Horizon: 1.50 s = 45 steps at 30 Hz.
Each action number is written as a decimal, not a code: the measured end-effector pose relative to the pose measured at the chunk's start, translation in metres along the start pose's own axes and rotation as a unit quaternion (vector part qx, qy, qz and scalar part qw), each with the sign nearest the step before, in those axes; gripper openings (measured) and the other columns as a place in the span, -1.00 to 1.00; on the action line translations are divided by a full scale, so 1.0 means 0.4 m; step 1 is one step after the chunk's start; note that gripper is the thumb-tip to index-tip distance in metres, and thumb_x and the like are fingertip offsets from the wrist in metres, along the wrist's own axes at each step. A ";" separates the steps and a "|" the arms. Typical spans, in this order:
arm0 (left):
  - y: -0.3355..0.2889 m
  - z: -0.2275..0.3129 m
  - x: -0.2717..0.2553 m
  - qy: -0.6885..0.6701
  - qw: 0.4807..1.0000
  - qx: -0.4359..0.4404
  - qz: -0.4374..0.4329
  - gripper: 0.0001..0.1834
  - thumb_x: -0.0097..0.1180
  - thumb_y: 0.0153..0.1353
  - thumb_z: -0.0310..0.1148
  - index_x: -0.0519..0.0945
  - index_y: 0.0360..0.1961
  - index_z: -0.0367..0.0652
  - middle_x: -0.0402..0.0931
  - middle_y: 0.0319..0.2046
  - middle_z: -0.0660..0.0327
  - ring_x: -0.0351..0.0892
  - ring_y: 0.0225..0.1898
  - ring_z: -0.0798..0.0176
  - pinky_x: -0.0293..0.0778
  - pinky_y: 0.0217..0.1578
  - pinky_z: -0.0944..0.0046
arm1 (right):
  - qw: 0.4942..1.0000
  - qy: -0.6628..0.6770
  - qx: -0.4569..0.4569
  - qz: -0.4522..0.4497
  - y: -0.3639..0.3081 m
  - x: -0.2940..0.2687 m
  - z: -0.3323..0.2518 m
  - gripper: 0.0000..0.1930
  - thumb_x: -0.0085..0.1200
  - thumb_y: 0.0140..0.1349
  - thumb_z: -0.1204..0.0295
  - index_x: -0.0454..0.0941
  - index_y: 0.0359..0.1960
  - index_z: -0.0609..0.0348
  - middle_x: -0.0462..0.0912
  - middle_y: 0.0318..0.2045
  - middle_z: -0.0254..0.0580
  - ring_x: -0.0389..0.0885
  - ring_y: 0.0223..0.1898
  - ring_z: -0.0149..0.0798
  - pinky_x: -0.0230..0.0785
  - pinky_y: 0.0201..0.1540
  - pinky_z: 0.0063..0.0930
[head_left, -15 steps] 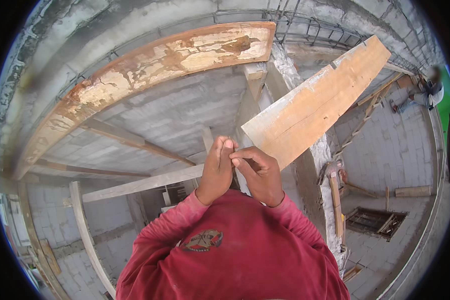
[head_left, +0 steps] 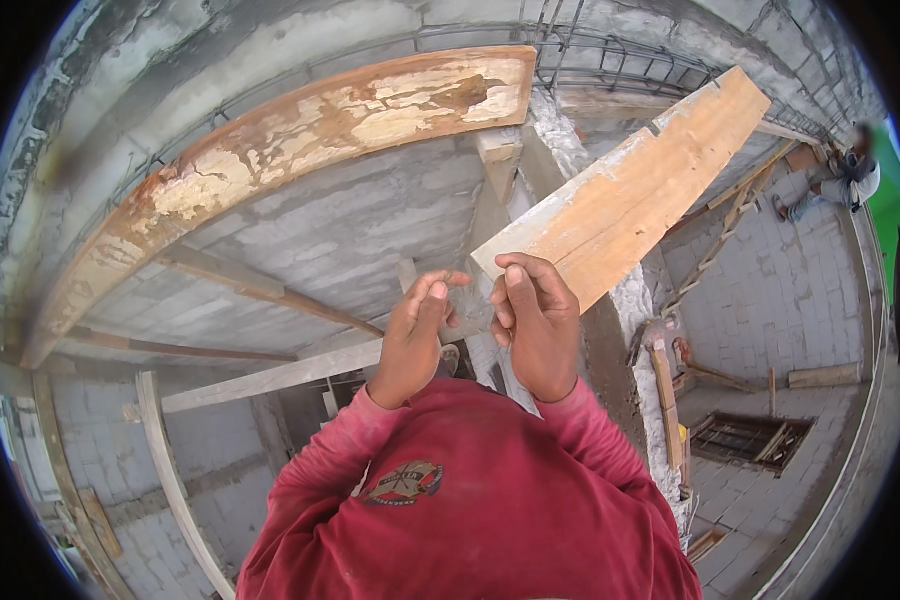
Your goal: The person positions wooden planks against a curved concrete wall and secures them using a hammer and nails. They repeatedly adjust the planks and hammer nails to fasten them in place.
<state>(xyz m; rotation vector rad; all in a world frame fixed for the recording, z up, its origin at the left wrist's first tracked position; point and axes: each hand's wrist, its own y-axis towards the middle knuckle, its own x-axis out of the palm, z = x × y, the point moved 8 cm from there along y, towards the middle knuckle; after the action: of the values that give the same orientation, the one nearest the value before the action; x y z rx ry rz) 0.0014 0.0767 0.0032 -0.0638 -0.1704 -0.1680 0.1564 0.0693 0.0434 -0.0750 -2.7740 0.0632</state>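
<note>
My left hand (head_left: 410, 340) and my right hand (head_left: 544, 325) are raised in front of my chest, a small gap between them. On the left, the thumb presses against the bent fingers, with the index fingertip reaching past it. The right thumb and index finger are pinched together, the other fingers curled. Anything held in either hand is too small or thin to make out. Just beyond my right hand lies a wide wooden board (head_left: 630, 190), slanting away to the upper right over a concrete beam (head_left: 625, 345).
A long board with flaking cement (head_left: 300, 140) spans the upper left. Steel rebar (head_left: 630, 65) runs along the far wall. Below are timber braces (head_left: 270, 375), a block wall (head_left: 750, 290) and a floor opening (head_left: 750, 440). Another person (head_left: 840, 180) sits at far right.
My hands were together with fingertips touching; now they have moved apart, the left one leftward and the right one slightly rightward. The view has shifted a little.
</note>
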 end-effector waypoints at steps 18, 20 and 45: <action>-0.001 0.064 0.015 0.118 0.990 0.061 -0.053 -0.74 -0.03 0.60 -0.32 0.35 0.13 -0.25 0.39 -0.32 0.34 0.26 -0.36 0.54 0.28 -0.34 0.41 | 0.991 -0.099 -0.030 -0.083 -0.004 0.007 0.028 -0.65 0.15 0.47 0.50 0.50 0.25 0.29 0.65 -0.12 -0.26 0.54 -0.20 -0.51 0.46 -0.17 -0.57; 0.000 0.059 0.016 0.139 0.987 0.025 -0.073 -0.69 -0.01 0.60 -0.27 0.34 0.18 -0.22 0.40 -0.22 0.34 0.29 -0.27 0.53 0.33 -0.24 0.45 | 0.996 -0.032 0.027 -0.079 -0.005 0.017 0.031 -0.61 0.13 0.47 0.53 0.45 0.29 0.28 0.63 -0.07 -0.24 0.56 -0.13 -0.48 0.49 -0.12 -0.54; 0.020 0.064 0.024 0.015 0.991 0.124 0.036 -0.80 -0.02 0.58 -0.33 0.48 -0.05 -0.28 0.52 -0.39 0.24 0.45 -0.37 0.43 0.42 -0.34 0.29 | 0.993 -0.016 -0.097 -0.065 -0.015 0.014 0.045 -0.80 0.21 0.43 0.56 0.60 0.03 0.31 0.54 -0.01 -0.19 0.64 -0.02 -0.36 0.58 0.04 -0.44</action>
<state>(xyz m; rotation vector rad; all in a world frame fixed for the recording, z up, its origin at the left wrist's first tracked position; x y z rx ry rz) 0.0080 0.0848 0.0298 0.1807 -0.1581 -0.0750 0.1445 0.0632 0.0291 0.0589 -2.8010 -0.2409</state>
